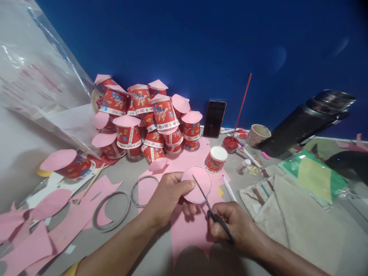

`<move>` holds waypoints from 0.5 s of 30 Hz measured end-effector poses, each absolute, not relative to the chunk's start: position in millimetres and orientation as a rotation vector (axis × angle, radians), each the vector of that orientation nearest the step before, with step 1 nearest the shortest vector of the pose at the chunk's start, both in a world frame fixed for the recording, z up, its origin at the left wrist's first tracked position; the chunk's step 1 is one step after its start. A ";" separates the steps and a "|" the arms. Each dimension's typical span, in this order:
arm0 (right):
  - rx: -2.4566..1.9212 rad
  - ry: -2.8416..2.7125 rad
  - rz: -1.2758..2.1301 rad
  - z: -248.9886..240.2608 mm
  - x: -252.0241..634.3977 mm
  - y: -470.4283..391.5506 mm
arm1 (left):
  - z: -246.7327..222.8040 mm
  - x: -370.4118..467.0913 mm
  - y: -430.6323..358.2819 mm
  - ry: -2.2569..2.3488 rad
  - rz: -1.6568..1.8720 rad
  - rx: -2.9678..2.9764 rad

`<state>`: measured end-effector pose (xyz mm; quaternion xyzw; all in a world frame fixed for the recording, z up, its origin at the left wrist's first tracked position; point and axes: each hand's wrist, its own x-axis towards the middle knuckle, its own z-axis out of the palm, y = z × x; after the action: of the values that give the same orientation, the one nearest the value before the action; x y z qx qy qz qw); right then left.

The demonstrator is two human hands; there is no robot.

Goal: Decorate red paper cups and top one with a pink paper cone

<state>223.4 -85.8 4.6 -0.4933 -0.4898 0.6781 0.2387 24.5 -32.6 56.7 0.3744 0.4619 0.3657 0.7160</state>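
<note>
From where I stand, the left hand (169, 197) pinches the pink disc (198, 191) at its left edge, thumb on top, probably to keep it steady and leave its right side to the scissors (212, 215). The right hand (234, 224) is curled round their handles, one blade over the disc. A cup (216, 159) just beyond the disc and a pen (229, 188) right of it crowd those sides; nearer the body, over the sheet (191, 234), looks roomier.

Matt pink paper (196, 184), glossy black phone (214, 119)

Possibly a paper-craft worktable (161, 258).
</note>
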 end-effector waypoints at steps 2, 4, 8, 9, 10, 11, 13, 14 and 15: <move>-1.346 -1.339 1.859 4.6 222.9 -85.8 | 55.6 24.2 -32.6 1.027 0.806 0.834; -1.345 -1.333 1.861 5.3 222.3 -85.7 | 54.6 23.6 -32.9 1.031 0.799 0.840; -1.351 -1.342 1.858 7.0 221.8 -84.9 | 54.6 22.6 -33.7 1.042 0.791 0.838; -1.353 -1.343 1.860 7.1 221.8 -84.8 | 55.0 22.7 -33.6 1.044 0.788 0.833; -1.355 -1.342 1.861 6.9 221.9 -84.8 | 55.5 22.8 -33.4 1.047 0.785 0.829; -1.357 -1.339 1.862 6.7 221.9 -85.0 | 56.0 23.1 -33.0 1.049 0.783 0.824; -1.357 -1.333 1.864 5.9 222.1 -85.5 | 56.9 23.6 -32.4 1.054 0.785 0.814; -1.358 -1.331 1.864 5.5 222.1 -85.8 | 57.2 23.7 -32.3 1.057 0.787 0.810; -1.358 -1.329 1.865 5.2 222.1 -86.1 | 57.4 23.8 -32.2 1.058 0.787 0.808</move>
<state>222.1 -86.1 5.2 -0.4955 -0.4848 0.6805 0.2375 23.8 -32.2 57.4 0.3649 0.4780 0.3554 0.7156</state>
